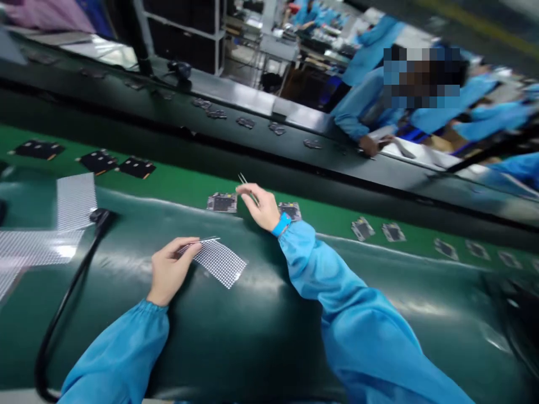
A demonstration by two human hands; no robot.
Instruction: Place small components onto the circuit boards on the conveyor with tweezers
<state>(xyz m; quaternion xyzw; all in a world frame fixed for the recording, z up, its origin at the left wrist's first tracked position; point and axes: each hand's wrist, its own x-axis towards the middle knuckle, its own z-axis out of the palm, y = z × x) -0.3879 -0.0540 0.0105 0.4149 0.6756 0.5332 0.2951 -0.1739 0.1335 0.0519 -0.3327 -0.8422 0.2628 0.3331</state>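
Note:
My left hand point(172, 269) pinches the near corner of a sheet of small round dots point(223, 264) above the green mat. A thin, bright, straight piece point(210, 239) runs along the top of that sheet; I cannot tell whether it is a separate tool. Farther forward, my right hand point(261, 207) is closed on tweezers point(242, 178), whose two thin tips point up and to the left. Just left of this hand lies a circuit board point(222, 202) on the green belt. Another circuit board point(290, 211) sits partly hidden behind my right wrist, which wears a blue band point(281, 224).
More boards point(393, 232) lie along the belt to the right, and black panels point(137, 167) to the left. Dotted sheets point(76, 199) rest on the mat at left beside a black cable point(69, 303). Across the line, a person in blue point(370, 106) works.

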